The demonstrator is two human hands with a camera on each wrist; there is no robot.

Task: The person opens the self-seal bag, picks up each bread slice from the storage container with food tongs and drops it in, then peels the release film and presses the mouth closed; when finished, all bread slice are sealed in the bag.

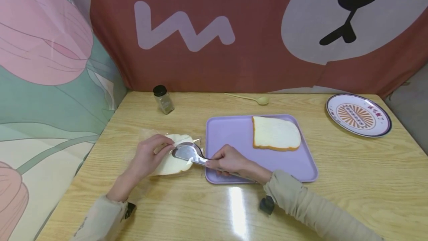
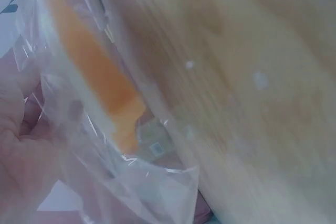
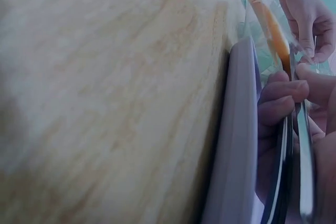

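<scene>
A slice of bread (image 1: 174,166) lies inside a clear plastic bag (image 2: 163,190) on the left of the table. My left hand (image 1: 148,155) pinches the bag's edge over the slice. In my right hand (image 1: 230,161) are metal tongs (image 1: 187,152), gripped by the handle, their broad flat head over the bagged slice. From the right wrist view, the two arms of the tongs run between my fingers, and the slice's brown crust (image 3: 273,27) shows near their tips. Whether the tongs' lower jaw is under the slice cannot be told. Another bread slice (image 1: 275,133) lies on the purple tray (image 1: 230,133).
A spice jar with a black lid (image 1: 164,100) stands at the back left. A pale yellow spoon (image 1: 262,100) lies near the back edge. At the far right is a patterned oval plate (image 1: 359,116). Cloth-covered walls border the table at the back and left.
</scene>
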